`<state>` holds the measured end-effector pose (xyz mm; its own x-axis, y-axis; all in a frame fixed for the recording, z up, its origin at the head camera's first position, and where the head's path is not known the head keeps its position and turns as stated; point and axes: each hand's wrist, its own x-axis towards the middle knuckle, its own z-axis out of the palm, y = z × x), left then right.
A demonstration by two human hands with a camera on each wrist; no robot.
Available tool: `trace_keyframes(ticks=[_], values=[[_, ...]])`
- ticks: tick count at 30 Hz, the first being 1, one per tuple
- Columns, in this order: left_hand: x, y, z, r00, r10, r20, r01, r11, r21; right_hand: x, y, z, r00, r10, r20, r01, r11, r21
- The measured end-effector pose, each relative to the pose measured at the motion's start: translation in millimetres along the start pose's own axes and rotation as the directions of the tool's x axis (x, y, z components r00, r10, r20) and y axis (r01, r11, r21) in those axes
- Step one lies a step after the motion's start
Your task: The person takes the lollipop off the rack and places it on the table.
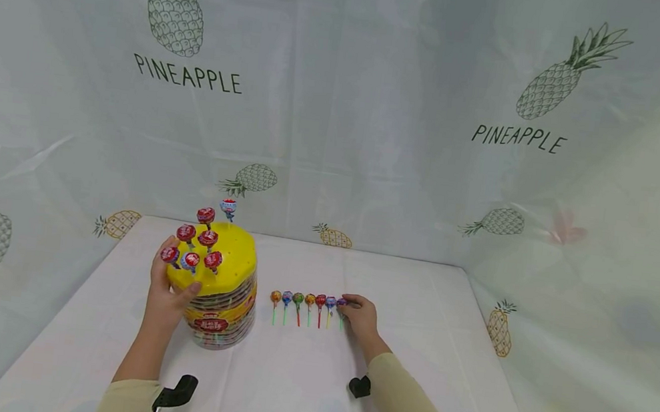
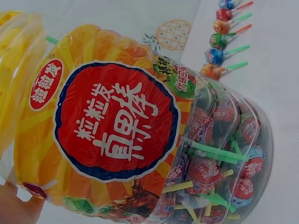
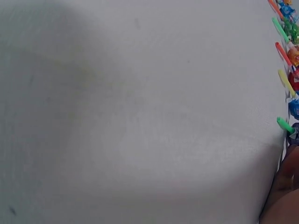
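Note:
My left hand (image 1: 166, 299) grips a round clear jar (image 1: 217, 325) by its yellow lid (image 1: 237, 250), thumb on the front and fingers round the left side. Several red and blue lollipops (image 1: 208, 239) stand in holes in that lid. In the left wrist view the jar's orange label (image 2: 117, 121) shows, with wrapped lollipops (image 2: 203, 175) inside below it. At the right end of a row on the table, my right hand (image 1: 362, 317) pinches a purple lollipop (image 1: 342, 302) by its wrapped head. Its green stick (image 3: 283, 124) shows in the right wrist view.
Left of the purple one lie several more lollipops, among them a blue (image 1: 330, 302), a red (image 1: 320, 301) and a green one (image 1: 298, 299), sticks toward me. A white cloth covers the table (image 1: 286, 389). Behind it hangs a pineapple-print curtain (image 1: 347, 100).

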<state>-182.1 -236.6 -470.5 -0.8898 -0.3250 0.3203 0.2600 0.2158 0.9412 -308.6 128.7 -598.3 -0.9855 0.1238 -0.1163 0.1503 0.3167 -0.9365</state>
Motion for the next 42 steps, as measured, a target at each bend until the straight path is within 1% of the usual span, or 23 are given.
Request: trace_keyframes(ticks=[3, 9, 12, 14, 17, 23, 27, 30, 35, 38, 42], values=[[0.1, 1.1, 0.1, 1.000, 0.003, -0.004, -0.003, 1.000, 0.005, -0.9, -1.4, -0.3, 1.000, -0.002, 0.005, 0.002, 1.000, 0.008], [-0.8, 2.4, 0.6, 1.000, -0.010, -0.009, 0.010, 1.000, 0.002, -2.0, -4.1, -4.1, 1.000, 0.011, 0.009, -0.011, 0.999, 0.037], [-1.2, 1.8, 1.0, 1.000, -0.011, -0.004, 0.011, 1.000, -0.008, -2.0, -11.3, -7.8, 1.000, 0.007, -0.002, -0.007, 0.999, 0.032], [-1.3, 1.0, 1.1, 1.000, -0.007, -0.002, 0.007, 1.000, -0.012, -2.4, -19.4, -10.8, 1.000, -0.010, -0.005, 0.011, 0.999, 0.037], [-1.4, 0.4, 0.6, 1.000, -0.007, -0.004, 0.007, 1.000, -0.003, -5.2, -38.4, -13.9, 0.999, -0.043, 0.005, 0.043, 0.998, 0.049], [-0.7, 0.4, 0.5, 1.000, 0.000, -0.002, 0.000, 1.000, -0.004, -11.3, -78.9, -12.8, 0.991, -0.122, 0.058, 0.115, 0.988, 0.102], [-1.3, 0.6, 1.5, 1.000, 0.001, -0.001, -0.001, 1.000, -0.015, -19.0, -106.3, -8.4, 0.978, -0.183, 0.103, 0.169, 0.977, 0.134], [-2.7, 1.6, 1.6, 1.000, -0.013, -0.004, 0.013, 1.000, -0.028, -26.7, -126.5, -2.7, 0.964, -0.226, 0.142, 0.203, 0.966, 0.161], [-4.8, 6.4, 1.3, 0.999, -0.046, -0.001, 0.046, 0.999, -0.016, -39.9, -157.5, 11.6, 0.930, -0.307, 0.203, 0.266, 0.942, 0.204], [-4.0, 8.3, -1.4, 0.999, -0.040, 0.012, 0.040, 0.999, 0.017, -45.9, -172.6, 24.0, 0.908, -0.338, 0.247, 0.286, 0.931, 0.225], [-2.1, 8.6, -8.3, 0.998, -0.036, 0.051, 0.034, 0.999, 0.040, -53.9, -188.0, 40.9, 0.875, -0.376, 0.306, 0.308, 0.918, 0.249]])
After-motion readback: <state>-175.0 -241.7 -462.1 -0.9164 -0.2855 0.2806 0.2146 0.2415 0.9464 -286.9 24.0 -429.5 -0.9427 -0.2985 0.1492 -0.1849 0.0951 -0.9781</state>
